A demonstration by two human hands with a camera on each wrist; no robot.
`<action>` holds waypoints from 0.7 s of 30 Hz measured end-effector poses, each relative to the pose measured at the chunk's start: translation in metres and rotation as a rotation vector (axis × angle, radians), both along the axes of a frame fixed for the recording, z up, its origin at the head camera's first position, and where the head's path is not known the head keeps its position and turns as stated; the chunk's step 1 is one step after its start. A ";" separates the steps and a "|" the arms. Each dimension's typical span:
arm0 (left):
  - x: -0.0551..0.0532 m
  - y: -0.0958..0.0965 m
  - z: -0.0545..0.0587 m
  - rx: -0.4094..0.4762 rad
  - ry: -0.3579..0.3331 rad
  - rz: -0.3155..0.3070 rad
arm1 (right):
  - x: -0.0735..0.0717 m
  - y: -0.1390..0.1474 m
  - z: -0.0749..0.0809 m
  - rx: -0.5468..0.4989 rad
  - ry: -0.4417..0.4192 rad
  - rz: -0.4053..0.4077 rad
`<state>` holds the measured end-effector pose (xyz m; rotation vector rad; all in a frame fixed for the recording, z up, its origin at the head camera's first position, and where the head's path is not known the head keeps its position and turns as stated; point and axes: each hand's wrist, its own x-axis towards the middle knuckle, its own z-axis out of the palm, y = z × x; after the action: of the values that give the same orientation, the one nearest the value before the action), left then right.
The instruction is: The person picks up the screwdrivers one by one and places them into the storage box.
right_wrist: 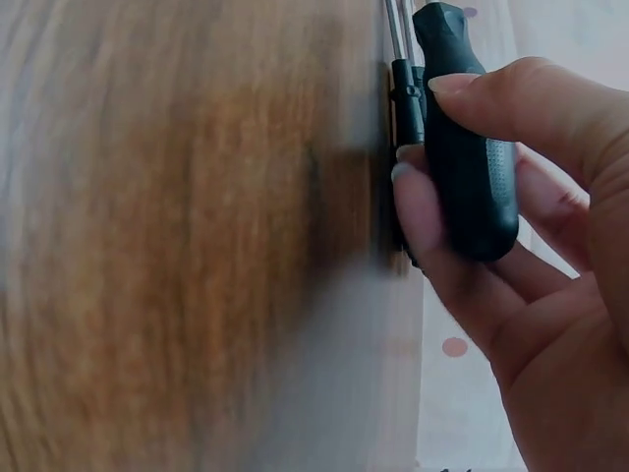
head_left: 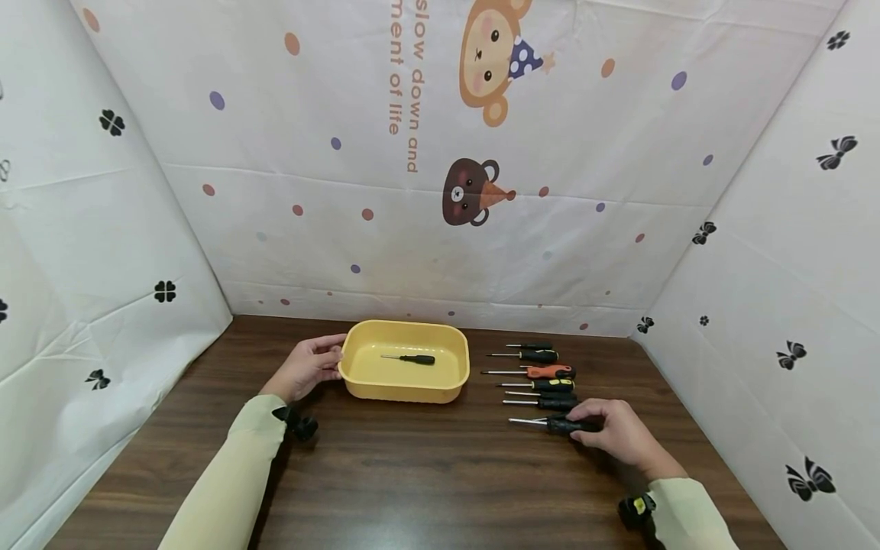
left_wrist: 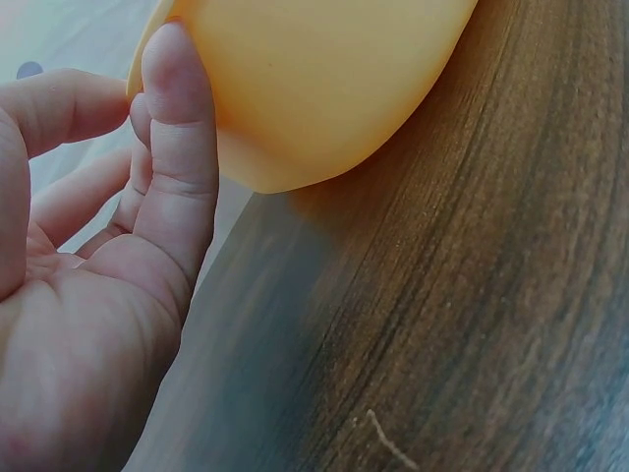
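Note:
My left hand pinches the left rim of a yellow plastic bin between thumb and fingers; the left wrist view shows the thumb against its wall. Inside the bin lies a small black-handled screwdriver, its shaft pointing left. My right hand grips a screwdriver by its black handle, thumb on one side and fingers on the other. Its shaft points left in the head view. Right behind that handle, another black screwdriver lies on the table; whether the fingers touch it I cannot tell.
Behind my right hand, several screwdrivers lie in a column with shafts pointing left, among them an orange-handled one and a black-and-yellow one. The brown wood-grain table meets white printed cloth walls at the back and sides.

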<state>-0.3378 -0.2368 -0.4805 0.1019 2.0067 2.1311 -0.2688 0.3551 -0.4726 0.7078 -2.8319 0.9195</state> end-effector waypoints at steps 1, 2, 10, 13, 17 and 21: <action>0.000 0.000 0.000 0.000 -0.001 0.002 | 0.001 0.000 0.000 -0.011 -0.001 0.003; 0.001 0.001 0.001 0.001 0.000 0.001 | 0.001 -0.001 0.001 -0.023 -0.003 0.006; 0.001 0.000 0.000 0.005 0.005 0.003 | 0.003 -0.003 0.001 -0.089 -0.011 0.008; 0.001 0.000 0.000 0.011 0.007 -0.004 | 0.004 -0.004 0.001 -0.087 -0.020 -0.010; 0.001 0.000 0.000 0.012 0.009 -0.012 | 0.004 -0.005 0.002 -0.096 -0.027 -0.026; 0.001 0.000 0.000 0.016 0.011 -0.015 | 0.004 -0.008 0.004 -0.130 -0.006 -0.016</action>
<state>-0.3372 -0.2369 -0.4805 0.1318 1.9892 2.1420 -0.2653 0.3473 -0.4682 0.6667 -2.7474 1.0928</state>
